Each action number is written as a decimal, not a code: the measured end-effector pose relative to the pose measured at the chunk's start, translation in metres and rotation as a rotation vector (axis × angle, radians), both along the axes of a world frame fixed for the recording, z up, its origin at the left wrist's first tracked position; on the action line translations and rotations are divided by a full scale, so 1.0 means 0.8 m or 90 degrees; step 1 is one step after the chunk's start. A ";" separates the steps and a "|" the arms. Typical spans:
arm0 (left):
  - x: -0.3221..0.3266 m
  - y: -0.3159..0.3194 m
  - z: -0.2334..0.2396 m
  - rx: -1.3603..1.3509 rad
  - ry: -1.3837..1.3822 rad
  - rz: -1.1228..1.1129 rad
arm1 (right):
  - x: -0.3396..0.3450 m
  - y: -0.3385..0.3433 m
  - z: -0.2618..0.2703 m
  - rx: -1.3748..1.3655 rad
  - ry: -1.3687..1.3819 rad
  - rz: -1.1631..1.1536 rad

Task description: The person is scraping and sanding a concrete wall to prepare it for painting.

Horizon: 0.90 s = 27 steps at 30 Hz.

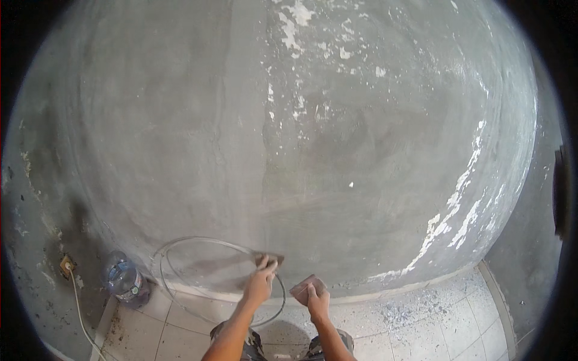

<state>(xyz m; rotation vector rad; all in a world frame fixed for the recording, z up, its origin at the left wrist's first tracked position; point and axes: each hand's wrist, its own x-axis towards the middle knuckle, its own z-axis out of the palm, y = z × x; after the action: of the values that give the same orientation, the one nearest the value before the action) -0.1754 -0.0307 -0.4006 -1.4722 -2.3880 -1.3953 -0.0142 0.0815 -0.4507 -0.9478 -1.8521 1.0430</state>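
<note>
My left hand (260, 283) grips a flat brownish piece (274, 259), which looks like sandpaper or a small blade, against the lower part of the grey wall (216, 158). In my right hand (318, 303) is a reddish-brown flat piece (308, 289), perhaps folded sandpaper, held just off the wall's base. A large loop of thin grey cable or hose (198, 238) hangs around and behind my left forearm; whether that hand also holds it, I cannot tell. White patches show on the wall's upper middle and right side.
A large clear plastic bottle (125, 282) stands in the left corner. Beside it, a white cord (80, 307) runs down from a wall socket (67, 265). Paint flakes (402, 311) lie scattered over the tiled floor (180, 340). A dark object (560, 194) is on the right wall.
</note>
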 end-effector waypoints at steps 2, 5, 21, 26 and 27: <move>0.023 -0.006 -0.082 0.003 -0.318 -0.033 | 0.004 -0.028 -0.029 -0.439 0.402 0.015; 0.044 -0.009 -0.175 -0.109 -0.565 0.008 | 0.016 -0.055 -0.040 -0.428 0.338 0.096; 0.123 -0.070 -0.191 0.072 -0.758 0.037 | 0.025 -0.079 -0.132 -0.586 0.221 0.175; 0.102 -0.070 -0.263 0.134 -0.617 -0.117 | 0.015 -0.060 -0.124 -0.640 0.327 0.184; 0.101 -0.068 -0.258 0.136 -0.617 -0.119 | 0.014 -0.055 -0.122 -0.646 0.333 0.198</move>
<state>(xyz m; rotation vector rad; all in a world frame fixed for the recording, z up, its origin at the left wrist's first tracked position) -0.0948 -0.0855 -0.6072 -1.1137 -2.3753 -2.8031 -0.0031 0.0379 -0.5481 -0.7846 -0.9883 2.2674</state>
